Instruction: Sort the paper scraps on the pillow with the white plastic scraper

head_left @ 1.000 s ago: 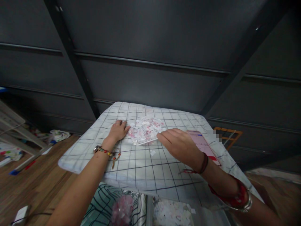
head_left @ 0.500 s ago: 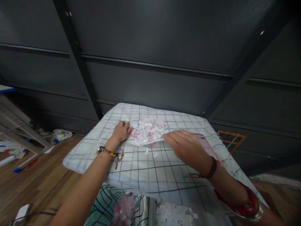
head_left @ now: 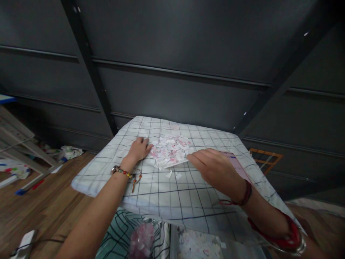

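A loose pile of small white and pink paper scraps (head_left: 171, 147) lies on the checked white cloth (head_left: 172, 199). Flat on the cloth at the pile's left side rests my left hand (head_left: 138, 149), fingers apart and holding nothing. On the other side, my right hand (head_left: 211, 165) is closed, its fingertips at the end of a thin white straight-edged piece (head_left: 176, 164) along the pile's near side. Whether that piece is a strip or the rim of a sheet under the scraps, I cannot make out. Two loose scraps (head_left: 174, 175) lie nearer to me.
A phone (head_left: 237, 165) with a lit pink screen lies beyond my right wrist. Below the near edge are a clear bag of pink pieces (head_left: 141, 241) and a container of scraps (head_left: 199, 246). A dark panelled wall (head_left: 172, 93) stands behind the table.
Both hands stay in nearly the same place. The white straight edge and the loose scraps beside it have shifted very slightly, and the view has tilted a little.
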Demonstrator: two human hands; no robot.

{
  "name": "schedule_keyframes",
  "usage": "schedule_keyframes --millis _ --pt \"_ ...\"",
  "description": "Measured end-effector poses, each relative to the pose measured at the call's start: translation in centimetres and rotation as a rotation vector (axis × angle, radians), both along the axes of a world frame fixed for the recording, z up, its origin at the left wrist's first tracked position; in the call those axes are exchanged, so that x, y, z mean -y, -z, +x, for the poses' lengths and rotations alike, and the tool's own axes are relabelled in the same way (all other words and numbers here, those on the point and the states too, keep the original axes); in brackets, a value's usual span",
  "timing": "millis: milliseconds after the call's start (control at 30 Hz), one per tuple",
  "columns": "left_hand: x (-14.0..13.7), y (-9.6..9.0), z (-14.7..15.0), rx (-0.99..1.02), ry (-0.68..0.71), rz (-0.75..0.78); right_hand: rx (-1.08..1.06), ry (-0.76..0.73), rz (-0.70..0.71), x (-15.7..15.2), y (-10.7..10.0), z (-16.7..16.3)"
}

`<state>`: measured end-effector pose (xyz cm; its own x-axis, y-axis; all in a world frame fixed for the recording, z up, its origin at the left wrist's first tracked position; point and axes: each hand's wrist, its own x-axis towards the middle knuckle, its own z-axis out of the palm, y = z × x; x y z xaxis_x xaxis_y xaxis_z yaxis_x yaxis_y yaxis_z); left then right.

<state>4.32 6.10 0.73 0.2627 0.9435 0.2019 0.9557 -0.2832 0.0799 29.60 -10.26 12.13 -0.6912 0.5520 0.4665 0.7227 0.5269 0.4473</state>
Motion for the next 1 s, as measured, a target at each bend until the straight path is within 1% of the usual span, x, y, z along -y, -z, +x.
schedule_keyframes --millis 167,367,433,567,700,867,1000 --pt "0.1 0.0 0.0 0.001 0.005 0.003 0.005 -0.078 -0.049 0.3 -0.1 0.4" --pt "0.1 -0.1 0.2 -0.017 -0.017 -0.023 -0.058 -0.060 -0.051 1.5 -1.0 1.5" --pt "0.1 -0.2 0.2 -0.028 -0.016 -0.019 -0.065 -0.076 -0.038 1.2 -0.8 1.1" --pt "0.5 -0.7 0.3 -0.050 -0.021 -0.028 -0.057 -0.103 0.003 -0.3 0.2 -0.1" --pt "0.7 -1.0 0.5 -0.042 -0.021 -0.046 -0.035 -0.112 -0.002 -0.8 0.8 -0.4" --pt "0.4 -0.6 0.3 -0.045 -0.023 -0.032 -0.011 -0.060 -0.040 0.2 0.1 0.5" --pt "0.3 -0.5 0.3 -0.025 -0.018 -0.031 -0.036 -0.040 -0.011 0.1 0.1 0.4"
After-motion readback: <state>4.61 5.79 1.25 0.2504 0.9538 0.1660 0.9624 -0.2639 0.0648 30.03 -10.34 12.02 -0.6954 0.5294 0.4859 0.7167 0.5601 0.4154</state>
